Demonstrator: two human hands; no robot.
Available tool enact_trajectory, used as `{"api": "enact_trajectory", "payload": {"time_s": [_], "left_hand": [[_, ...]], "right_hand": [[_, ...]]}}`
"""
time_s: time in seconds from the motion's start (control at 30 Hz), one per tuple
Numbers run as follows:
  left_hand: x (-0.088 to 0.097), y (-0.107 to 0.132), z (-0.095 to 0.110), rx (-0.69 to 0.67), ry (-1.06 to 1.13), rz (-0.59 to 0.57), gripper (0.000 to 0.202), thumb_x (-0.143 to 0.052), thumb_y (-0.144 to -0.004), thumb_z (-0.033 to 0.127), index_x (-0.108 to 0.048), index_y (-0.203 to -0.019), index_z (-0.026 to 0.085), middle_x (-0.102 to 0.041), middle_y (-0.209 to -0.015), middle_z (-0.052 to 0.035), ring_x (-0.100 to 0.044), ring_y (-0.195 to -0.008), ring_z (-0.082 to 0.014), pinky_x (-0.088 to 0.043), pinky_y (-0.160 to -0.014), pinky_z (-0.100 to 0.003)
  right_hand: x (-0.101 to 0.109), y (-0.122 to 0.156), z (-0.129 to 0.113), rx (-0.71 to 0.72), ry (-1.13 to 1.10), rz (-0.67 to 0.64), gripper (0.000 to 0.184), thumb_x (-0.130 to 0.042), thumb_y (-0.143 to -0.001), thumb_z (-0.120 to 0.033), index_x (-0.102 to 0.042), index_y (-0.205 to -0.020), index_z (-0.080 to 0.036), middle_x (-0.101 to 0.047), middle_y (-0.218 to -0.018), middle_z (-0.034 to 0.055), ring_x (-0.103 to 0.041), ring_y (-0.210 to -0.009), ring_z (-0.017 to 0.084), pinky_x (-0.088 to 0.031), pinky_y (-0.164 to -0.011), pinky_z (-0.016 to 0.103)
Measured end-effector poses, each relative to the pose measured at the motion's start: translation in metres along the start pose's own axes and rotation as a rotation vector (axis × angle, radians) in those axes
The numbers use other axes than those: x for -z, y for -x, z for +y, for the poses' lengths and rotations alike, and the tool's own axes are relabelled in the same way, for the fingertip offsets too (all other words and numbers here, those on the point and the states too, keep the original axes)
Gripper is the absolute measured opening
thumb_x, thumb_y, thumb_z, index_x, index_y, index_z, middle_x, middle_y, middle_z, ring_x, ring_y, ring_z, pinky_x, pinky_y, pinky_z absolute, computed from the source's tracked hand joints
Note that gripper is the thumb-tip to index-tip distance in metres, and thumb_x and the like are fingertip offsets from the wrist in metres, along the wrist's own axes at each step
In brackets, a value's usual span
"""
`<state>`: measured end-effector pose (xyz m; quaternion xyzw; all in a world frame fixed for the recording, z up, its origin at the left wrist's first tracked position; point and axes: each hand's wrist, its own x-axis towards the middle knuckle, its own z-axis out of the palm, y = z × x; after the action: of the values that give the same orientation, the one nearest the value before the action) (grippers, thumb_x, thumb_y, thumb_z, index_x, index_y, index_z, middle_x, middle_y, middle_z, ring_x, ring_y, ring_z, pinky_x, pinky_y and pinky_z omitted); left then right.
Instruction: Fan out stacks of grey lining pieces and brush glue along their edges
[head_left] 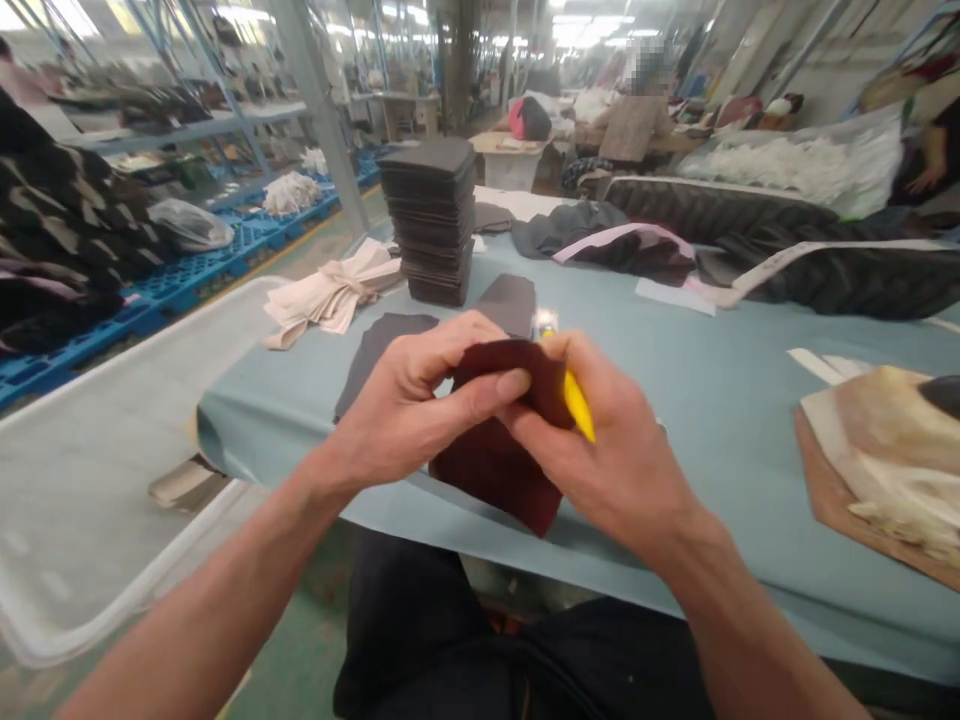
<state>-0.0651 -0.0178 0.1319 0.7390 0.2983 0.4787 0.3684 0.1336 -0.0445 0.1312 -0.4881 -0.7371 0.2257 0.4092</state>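
Observation:
My left hand [420, 400] is closed on a dark red piece of fabric [502, 465], thumb pressed on its top edge. My right hand [607, 440] also pinches the same piece and holds a yellow lighter [577, 400] between its fingers; a small flame [544, 322] shows at the lighter's top, close to the fabric's upper edge. Both hands are above the near edge of the pale blue table [712, 400]. Flat dark grey fabric pieces [390, 345] lie on the table just behind my hands.
A tall stack of dark grey cut pieces [435, 220] stands behind. Beige strips [334, 292] lie at its left, dark garments [750, 250] across the back, a board with cream material [885, 460] at right. A white tray table [90, 460] is left. A person [637, 115] sits far back.

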Motion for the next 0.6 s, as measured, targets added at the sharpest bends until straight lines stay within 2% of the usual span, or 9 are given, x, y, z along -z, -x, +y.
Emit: {"api": "enact_trajectory", "payload": {"time_s": [0.07, 0.13, 0.2, 0.27, 0.33, 0.37, 0.47, 0.53, 0.6], "left_hand": [[-0.004, 0.008, -0.021, 0.059, 0.091, 0.117, 0.040, -0.079, -0.096, 0.057, -0.080, -0.121, 0.026, -0.079, -0.108, -0.0046, -0.074, -0.098, -0.0208, -0.061, -0.089, -0.032], [-0.013, 0.025, -0.047, 0.163, 0.264, 0.310, 0.060, -0.079, -0.091, 0.069, -0.074, -0.133, 0.026, -0.079, -0.117, -0.0065, -0.074, -0.104, -0.0224, -0.062, -0.092, -0.034], [-0.030, 0.047, -0.068, 0.338, 0.420, 0.423, 0.074, -0.083, -0.082, 0.075, -0.071, -0.134, 0.023, -0.078, -0.125, -0.0105, -0.074, -0.112, -0.0257, -0.061, -0.095, -0.036], [-0.055, 0.068, -0.077, 0.499, 0.607, 0.523, 0.081, -0.076, -0.084, 0.083, -0.069, -0.136, 0.021, -0.075, -0.133, -0.0141, -0.072, -0.122, -0.0293, -0.060, -0.101, -0.039], [-0.084, 0.083, -0.073, 0.528, 0.739, 0.536, 0.085, -0.078, -0.080, 0.086, -0.071, -0.135, 0.021, -0.076, -0.130, -0.0145, -0.073, -0.119, -0.0301, -0.060, -0.098, -0.038], [-0.097, 0.087, -0.068, 0.533, 0.810, 0.492, 0.085, -0.079, -0.079, 0.085, -0.072, -0.133, 0.020, -0.077, -0.129, -0.0147, -0.073, -0.119, -0.0306, -0.060, -0.098, -0.038], [-0.122, 0.086, -0.056, 0.601, 0.946, 0.421, 0.068, -0.086, -0.082, 0.072, -0.077, -0.125, 0.020, -0.081, -0.121, -0.0130, -0.076, -0.110, -0.0296, -0.061, -0.095, -0.039], [-0.123, 0.078, -0.056, 0.638, 0.927, 0.446, 0.053, -0.088, -0.085, 0.062, -0.080, -0.118, 0.021, -0.083, -0.115, -0.0102, -0.078, -0.102, -0.0271, -0.062, -0.091, -0.037], [-0.110, 0.066, -0.061, 0.593, 0.800, 0.466, 0.044, -0.089, -0.086, 0.057, -0.082, -0.110, 0.021, -0.084, -0.108, -0.0073, -0.078, -0.098, -0.0244, -0.061, -0.090, -0.034]], "right_hand": [[0.001, 0.003, 0.000, 0.048, -0.013, 0.068, 0.011, -0.068, -0.096, -0.032, -0.060, -0.096, -0.024, -0.058, -0.073, -0.0052, -0.054, -0.062, 0.011, -0.042, -0.059, 0.022], [0.004, 0.007, 0.000, 0.071, 0.014, 0.170, 0.012, -0.067, -0.098, -0.031, -0.059, -0.092, -0.023, -0.058, -0.075, -0.0039, -0.052, -0.064, 0.011, -0.045, -0.062, 0.023], [0.007, 0.009, 0.001, 0.078, 0.034, 0.281, 0.017, -0.069, -0.099, -0.030, -0.058, -0.089, -0.022, -0.060, -0.078, -0.0026, -0.053, -0.067, 0.012, -0.047, -0.064, 0.024], [0.007, 0.008, 0.003, 0.080, -0.004, 0.383, 0.022, -0.073, -0.098, -0.033, -0.057, -0.088, -0.022, -0.061, -0.082, -0.0021, -0.054, -0.069, 0.012, -0.049, -0.065, 0.025], [0.006, 0.006, 0.007, 0.072, -0.084, 0.455, 0.024, -0.076, -0.096, -0.034, -0.058, -0.088, -0.021, -0.062, -0.083, -0.0021, -0.057, -0.072, 0.012, -0.051, -0.069, 0.027], [0.004, 0.004, 0.009, 0.061, -0.122, 0.483, 0.023, -0.077, -0.096, -0.034, -0.059, -0.088, -0.021, -0.062, -0.083, -0.0022, -0.059, -0.075, 0.013, -0.053, -0.073, 0.028], [0.000, 0.001, 0.018, 0.048, -0.187, 0.571, 0.019, -0.077, -0.094, -0.032, -0.061, -0.090, -0.021, -0.062, -0.084, -0.0024, -0.065, -0.086, 0.015, -0.057, -0.086, 0.032], [0.000, 0.002, 0.026, 0.059, -0.198, 0.629, 0.018, -0.077, -0.093, -0.030, -0.061, -0.092, -0.022, -0.064, -0.087, -0.0021, -0.068, -0.092, 0.016, -0.058, -0.092, 0.034], [0.005, 0.006, 0.038, 0.066, -0.173, 0.655, 0.019, -0.078, -0.093, -0.030, -0.062, -0.099, -0.022, -0.066, -0.095, -0.0004, -0.069, -0.098, 0.017, -0.058, -0.097, 0.035]]}}
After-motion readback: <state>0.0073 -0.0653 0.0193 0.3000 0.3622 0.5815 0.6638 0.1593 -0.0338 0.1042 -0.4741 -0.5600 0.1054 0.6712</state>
